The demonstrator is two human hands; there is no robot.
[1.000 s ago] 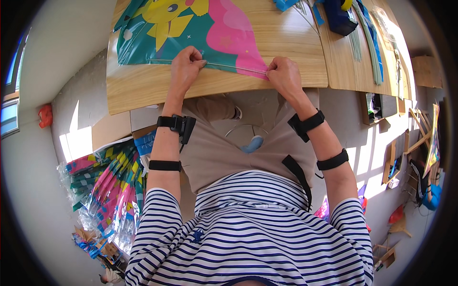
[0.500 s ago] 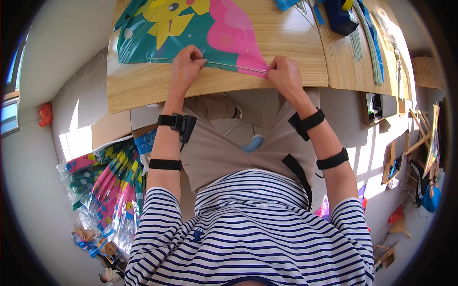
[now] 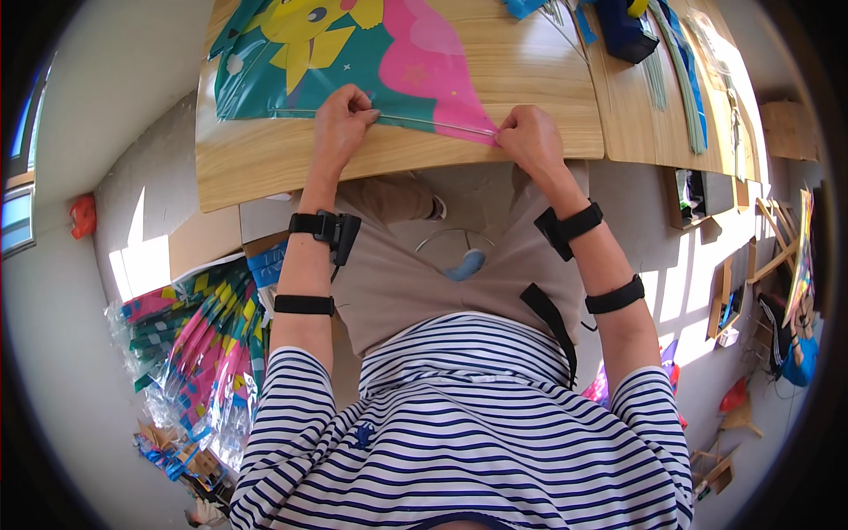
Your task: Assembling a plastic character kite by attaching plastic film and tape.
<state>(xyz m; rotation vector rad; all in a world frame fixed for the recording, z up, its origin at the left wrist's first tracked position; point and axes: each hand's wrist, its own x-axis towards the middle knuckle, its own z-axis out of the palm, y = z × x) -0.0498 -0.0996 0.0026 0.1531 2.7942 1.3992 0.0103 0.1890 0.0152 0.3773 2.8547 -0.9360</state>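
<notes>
A thin, shiny kite sail (image 3: 353,93), green and pink with a yellow cartoon figure, lies on the wooden table in front of me. Along its near edge runs a thin pale rod (image 3: 422,121). My left hand (image 3: 341,122) is closed in a pinch on this edge, thumb and forefinger at the rod. At the pointed pink corner, my right hand (image 3: 532,141) pinches the tip of the sail where the rod ends. Between the two hands the edge is stretched nearly straight. My fingers cover the exact gripping spots.
The wooden table (image 3: 265,163) ends just below my hands. A dark blue tape dispenser (image 3: 624,35) and bundles of thin rods (image 3: 689,97) lie at the far right. On the left, below table height, are folded colourful sails (image 3: 199,344) in clear plastic beside a cardboard box (image 3: 205,240).
Both hands keep their pinch on the sail's edge. The right hand has shifted very slightly to the right; the view has moved a little.
</notes>
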